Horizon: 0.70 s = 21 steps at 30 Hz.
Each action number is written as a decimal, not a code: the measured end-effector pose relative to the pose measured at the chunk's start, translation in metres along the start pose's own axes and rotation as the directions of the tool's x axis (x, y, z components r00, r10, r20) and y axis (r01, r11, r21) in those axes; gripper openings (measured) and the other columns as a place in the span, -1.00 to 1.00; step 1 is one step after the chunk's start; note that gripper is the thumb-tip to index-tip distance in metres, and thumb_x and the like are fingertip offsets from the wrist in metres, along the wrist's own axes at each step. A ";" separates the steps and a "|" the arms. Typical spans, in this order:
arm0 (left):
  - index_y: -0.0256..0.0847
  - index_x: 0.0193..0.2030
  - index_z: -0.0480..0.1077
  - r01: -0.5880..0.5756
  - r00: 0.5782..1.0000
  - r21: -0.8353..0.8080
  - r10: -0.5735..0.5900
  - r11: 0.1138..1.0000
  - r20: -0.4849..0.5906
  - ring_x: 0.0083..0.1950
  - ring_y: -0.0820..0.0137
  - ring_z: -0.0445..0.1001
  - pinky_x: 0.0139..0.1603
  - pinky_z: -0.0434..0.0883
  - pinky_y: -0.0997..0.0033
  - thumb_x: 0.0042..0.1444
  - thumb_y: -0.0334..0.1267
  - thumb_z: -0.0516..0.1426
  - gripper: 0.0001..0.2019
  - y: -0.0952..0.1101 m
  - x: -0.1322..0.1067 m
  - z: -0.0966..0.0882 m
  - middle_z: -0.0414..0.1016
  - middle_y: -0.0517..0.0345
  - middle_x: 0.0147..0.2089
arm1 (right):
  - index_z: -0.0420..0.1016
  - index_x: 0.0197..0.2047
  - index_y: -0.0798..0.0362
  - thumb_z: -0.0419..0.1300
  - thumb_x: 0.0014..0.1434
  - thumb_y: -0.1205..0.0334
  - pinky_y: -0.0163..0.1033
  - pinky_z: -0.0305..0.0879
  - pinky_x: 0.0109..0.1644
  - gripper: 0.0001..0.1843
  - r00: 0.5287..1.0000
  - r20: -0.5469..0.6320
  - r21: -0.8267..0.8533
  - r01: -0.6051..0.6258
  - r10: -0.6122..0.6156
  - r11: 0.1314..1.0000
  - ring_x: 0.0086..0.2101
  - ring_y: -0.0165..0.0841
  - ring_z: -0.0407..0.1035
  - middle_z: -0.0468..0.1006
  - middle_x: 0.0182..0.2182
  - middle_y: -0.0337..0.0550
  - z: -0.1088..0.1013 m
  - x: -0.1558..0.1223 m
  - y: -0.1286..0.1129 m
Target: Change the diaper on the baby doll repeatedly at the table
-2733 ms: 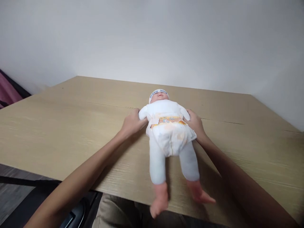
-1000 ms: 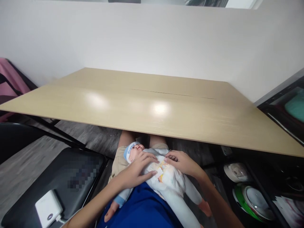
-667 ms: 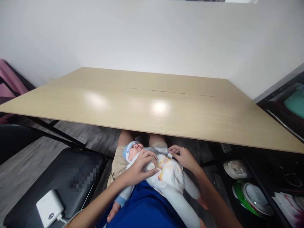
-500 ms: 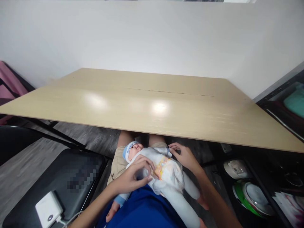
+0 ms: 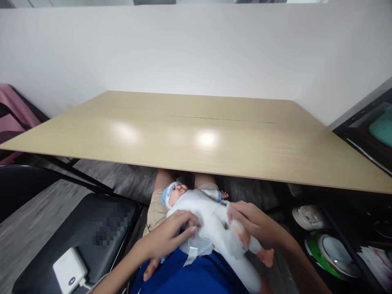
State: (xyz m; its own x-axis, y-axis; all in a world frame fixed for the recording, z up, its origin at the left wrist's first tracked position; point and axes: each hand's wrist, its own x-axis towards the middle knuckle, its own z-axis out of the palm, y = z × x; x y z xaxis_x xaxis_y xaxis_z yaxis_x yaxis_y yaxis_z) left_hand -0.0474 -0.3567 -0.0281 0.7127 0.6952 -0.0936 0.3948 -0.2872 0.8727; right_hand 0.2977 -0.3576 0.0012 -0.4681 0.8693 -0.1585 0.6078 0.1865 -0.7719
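A baby doll point(image 5: 199, 204) in white clothes and a blue-and-white cap lies face up across my lap. Its diaper point(image 5: 196, 241) is undone; a white side flap with a tab point(image 5: 192, 253) spreads out over my blue top. My right hand point(image 5: 246, 220) is closed on the front part of the diaper, folded down between the doll's legs. Over the doll's belly, my left hand point(image 5: 179, 230) has its fingers curled and its thumb near the side flap. Blur hides whether those fingers grip anything.
A wooden table point(image 5: 196, 139) stands ahead, its front edge over my knees. To the left, a white power bank point(image 5: 70, 270) with a cable rests on a black chair point(image 5: 92, 220). A shelf on the right holds a green-and-white round item point(image 5: 332, 255) and papers point(image 5: 373, 265).
The printed diaper front has come off the doll's belly and folded down toward its legs. My right hand moved from the doll's hand down to the diaper. The side flap now lies spread.
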 end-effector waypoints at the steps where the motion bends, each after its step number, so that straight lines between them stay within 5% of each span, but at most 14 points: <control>1: -0.08 0.16 0.50 -0.025 0.999 0.030 0.026 0.999 -0.042 0.16 0.18 0.55 0.30 0.45 0.15 0.61 0.07 0.04 -0.67 0.003 0.017 0.001 0.63 0.02 0.12 | 0.58 -0.20 -0.03 -0.06 0.64 -0.21 -0.18 0.34 -0.10 -0.41 0.998 -0.004 0.060 -0.062 0.063 0.996 -0.29 -0.26 0.48 0.63 -0.35 -0.19 -0.004 -0.015 0.004; 4: -0.09 0.21 0.50 -0.166 0.985 0.204 0.174 0.965 -0.020 0.23 0.11 0.54 0.35 0.44 0.10 0.52 0.10 0.18 -0.64 0.012 0.082 0.009 0.63 -0.02 0.19 | 0.60 -0.10 -0.04 -0.14 0.63 -0.29 -0.19 0.35 -0.17 -0.35 0.973 0.054 0.207 -0.232 0.226 0.950 -0.40 -0.25 0.47 0.58 -0.51 -0.25 0.001 -0.052 0.020; 6: -0.13 0.24 0.52 -0.257 0.961 0.319 0.206 0.912 0.184 0.34 0.04 0.52 0.40 0.43 0.08 0.40 0.09 0.32 -0.56 0.018 0.129 0.023 0.63 -0.08 0.26 | 0.59 -0.14 -0.04 -0.08 0.60 -0.30 -0.20 0.34 -0.17 -0.38 0.961 0.048 0.197 -0.276 0.272 0.941 -0.35 -0.23 0.50 0.63 -0.44 -0.21 0.017 -0.064 0.029; 10: -0.15 0.25 0.57 -0.261 0.833 0.532 -0.090 0.806 0.546 0.30 -0.08 0.62 0.27 0.53 0.08 0.08 0.15 0.52 -0.31 0.026 0.191 0.065 0.73 -0.14 0.19 | 0.54 -0.27 -0.05 0.08 0.52 -0.31 -0.23 0.25 -0.22 -0.44 0.949 -0.009 0.120 -0.312 0.315 0.943 -0.31 -0.25 0.46 0.61 -0.36 -0.20 0.059 -0.072 0.042; 12: -0.20 0.18 0.60 -0.215 0.834 0.633 -0.197 0.744 0.515 0.23 -0.11 0.68 0.22 0.55 0.05 0.02 0.17 0.54 -0.31 0.026 0.197 0.085 0.76 -0.21 0.11 | 0.53 -0.25 -0.06 0.09 0.49 -0.33 -0.23 0.19 -0.28 -0.46 0.929 -0.013 0.166 -0.362 0.369 0.917 -0.37 -0.27 0.40 0.54 -0.44 -0.24 0.081 -0.076 0.054; 15: -0.30 0.12 0.60 -0.123 0.948 0.673 -0.114 0.729 0.298 0.20 -0.16 0.68 0.31 0.48 -0.08 0.03 0.16 0.55 -0.32 0.023 0.186 0.098 0.74 -0.32 0.11 | 0.45 -0.30 -0.06 0.15 0.39 -0.40 -0.22 0.15 -0.32 -0.44 0.896 -0.006 0.306 -0.422 0.445 0.853 -0.43 -0.29 0.34 0.48 -0.51 -0.26 0.111 -0.080 0.082; 18: -0.30 0.14 0.57 -0.054 0.988 0.634 -0.052 0.771 0.146 0.18 -0.16 0.67 0.30 0.46 -0.11 0.08 0.21 0.51 -0.31 0.021 0.169 0.091 0.71 -0.31 0.13 | 0.37 -0.37 -0.09 0.33 0.17 -0.43 -0.12 0.32 -0.27 -0.43 0.888 -0.049 0.435 -0.392 0.457 0.810 -0.42 -0.21 0.38 0.44 -0.51 -0.25 0.133 -0.076 0.108; 21: -0.22 0.11 0.55 -0.038 0.997 0.595 -0.007 0.803 0.073 0.17 -0.12 0.66 0.27 0.44 -0.09 0.20 0.27 0.41 -0.39 0.023 0.158 0.075 0.70 -0.20 0.12 | 0.54 -0.22 -0.16 0.48 -0.04 -0.30 0.08 0.54 -0.03 -0.51 0.875 -0.171 0.513 -0.313 0.452 0.799 -0.19 0.01 0.59 0.62 -0.30 -0.13 0.138 -0.066 0.115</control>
State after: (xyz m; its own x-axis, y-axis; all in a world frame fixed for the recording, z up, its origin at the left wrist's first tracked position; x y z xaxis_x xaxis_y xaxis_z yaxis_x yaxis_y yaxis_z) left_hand 0.1176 -0.3031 -0.0590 0.7502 0.6473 -0.1346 0.6350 -0.6487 0.4195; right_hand 0.3097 -0.4571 -0.1617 -0.0248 0.9236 -0.3825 0.3028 -0.3577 -0.8834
